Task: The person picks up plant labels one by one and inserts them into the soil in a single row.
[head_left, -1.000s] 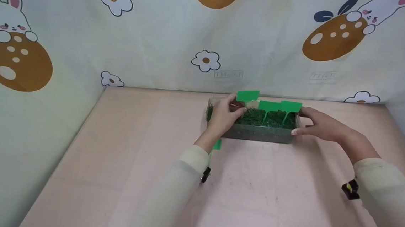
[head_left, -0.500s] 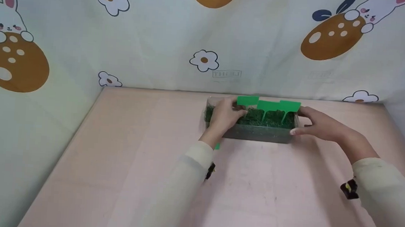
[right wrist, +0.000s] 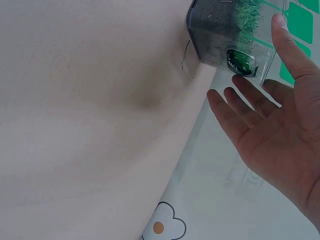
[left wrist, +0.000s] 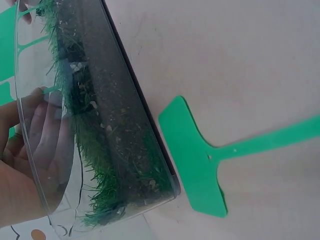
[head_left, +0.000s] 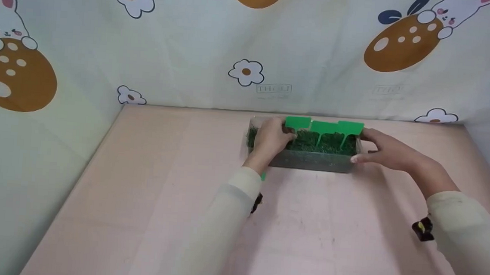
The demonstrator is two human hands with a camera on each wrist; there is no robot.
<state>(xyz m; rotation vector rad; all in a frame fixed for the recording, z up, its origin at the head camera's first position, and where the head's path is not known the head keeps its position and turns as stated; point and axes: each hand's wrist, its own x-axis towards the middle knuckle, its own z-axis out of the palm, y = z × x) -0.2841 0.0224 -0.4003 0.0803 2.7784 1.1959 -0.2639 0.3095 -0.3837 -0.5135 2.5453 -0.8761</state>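
Note:
A clear plastic box (head_left: 312, 161) with dark soil and short green grass (head_left: 307, 141) stands near the back of the table. My left hand (head_left: 269, 138) reaches over its left part and pinches the stem of a green T-shaped plant label (head_left: 297, 122), whose lower end is hidden. Two similar labels, one in the middle (head_left: 324, 127) and one at the right (head_left: 351, 127), stand upright in the grass. My right hand (head_left: 392, 152) holds the box's right end between thumb and index finger; the other fingers (right wrist: 225, 112) spread out beside it.
Another green plant label (left wrist: 192, 160) lies flat on the table in front of the box, mostly hidden by my left sleeve in the head view. Behind the box rises a patterned cloth (head_left: 189, 64) that meets the pinkish tabletop (head_left: 298, 236).
My left hand has moved down slightly, lowering the plant label until its head is about level with the other two. The right hand stays at the box's end.

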